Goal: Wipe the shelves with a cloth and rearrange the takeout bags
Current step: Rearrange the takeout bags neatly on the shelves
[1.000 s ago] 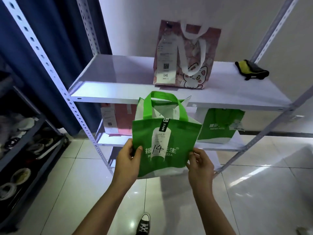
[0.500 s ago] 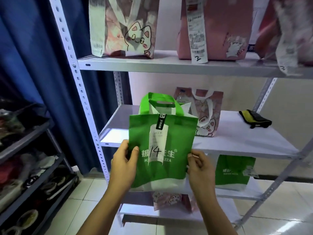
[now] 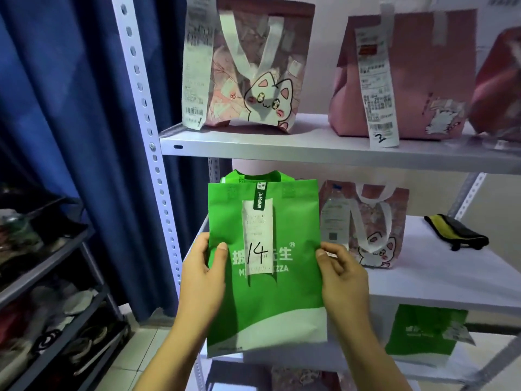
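I hold a green takeout bag (image 3: 270,300) with a receipt marked 14 upright in front of the white shelf unit, level with the left end of the middle shelf (image 3: 439,286). My left hand (image 3: 201,280) grips its left edge and my right hand (image 3: 342,277) grips its right edge, thumbs on the front. A pink cat bag (image 3: 375,224) stands on the middle shelf behind it. A yellow and black cloth (image 3: 456,231) lies further right on that shelf.
The upper shelf (image 3: 310,145) carries a cat bag (image 3: 253,69) and a pink bag (image 3: 406,74) marked 2, with another at the right edge. A second green bag (image 3: 425,331) sits on the lower shelf. A blue curtain (image 3: 70,108) and a dark rack (image 3: 50,277) stand left.
Both hands have raised the green bag from below the middle shelf up to its level. The view has tilted up, bringing the upper shelf and its pink bags into sight.
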Tool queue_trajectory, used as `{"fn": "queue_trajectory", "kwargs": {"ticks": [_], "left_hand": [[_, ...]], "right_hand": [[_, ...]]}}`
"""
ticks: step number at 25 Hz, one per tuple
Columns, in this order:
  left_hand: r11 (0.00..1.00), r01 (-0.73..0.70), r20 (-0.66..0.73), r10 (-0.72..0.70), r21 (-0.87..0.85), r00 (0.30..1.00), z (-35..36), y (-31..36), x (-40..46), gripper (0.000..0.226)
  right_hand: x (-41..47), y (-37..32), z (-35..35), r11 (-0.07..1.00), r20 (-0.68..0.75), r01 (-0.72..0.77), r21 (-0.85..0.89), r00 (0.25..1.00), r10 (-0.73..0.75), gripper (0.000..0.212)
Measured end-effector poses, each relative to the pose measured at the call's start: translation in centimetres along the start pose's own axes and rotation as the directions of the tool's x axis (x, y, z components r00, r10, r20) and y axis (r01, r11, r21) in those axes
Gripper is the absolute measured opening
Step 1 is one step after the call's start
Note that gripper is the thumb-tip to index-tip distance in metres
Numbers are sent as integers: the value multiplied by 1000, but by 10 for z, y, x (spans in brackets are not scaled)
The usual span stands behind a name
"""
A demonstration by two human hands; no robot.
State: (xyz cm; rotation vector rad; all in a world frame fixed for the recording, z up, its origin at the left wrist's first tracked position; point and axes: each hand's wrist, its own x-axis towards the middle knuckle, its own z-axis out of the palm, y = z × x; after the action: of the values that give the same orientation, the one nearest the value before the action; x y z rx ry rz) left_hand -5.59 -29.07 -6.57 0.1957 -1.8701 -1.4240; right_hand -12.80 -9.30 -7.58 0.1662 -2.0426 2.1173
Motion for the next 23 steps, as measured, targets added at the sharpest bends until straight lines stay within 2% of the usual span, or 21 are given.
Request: {"fn": "queue_trajectory", "kwargs": {"ticks": [8,13,15,18,21,23], "left_hand": [[1000,6,81,-5,-14,997,-4,-54,60,17],[993,114,136,-116,22,984,-21,-96,41,28],[980,187,123,-194,65,973,-24,-109,23,32],[957,264,67,-274,123,959,-24,-121,4,23],[941,299,23,-306,161,952,-22,-124,4,8],[947,277,32,-286,162,958,-19,-121,15,11]], "right_hand": [[44,20,61,995,-27,101,1,994,-101,21],[31,67,64,997,-100,54,-62,993,-61,24],[23,84,62,995,-96,32,-90,995,-40,22],[13,100,62,985,-59,36,-169,997,-46,21],[13,104,64,984,-53,39,-176,997,-49,21],[21,99,70,988,-95,19,-152,995,-34,18]]}}
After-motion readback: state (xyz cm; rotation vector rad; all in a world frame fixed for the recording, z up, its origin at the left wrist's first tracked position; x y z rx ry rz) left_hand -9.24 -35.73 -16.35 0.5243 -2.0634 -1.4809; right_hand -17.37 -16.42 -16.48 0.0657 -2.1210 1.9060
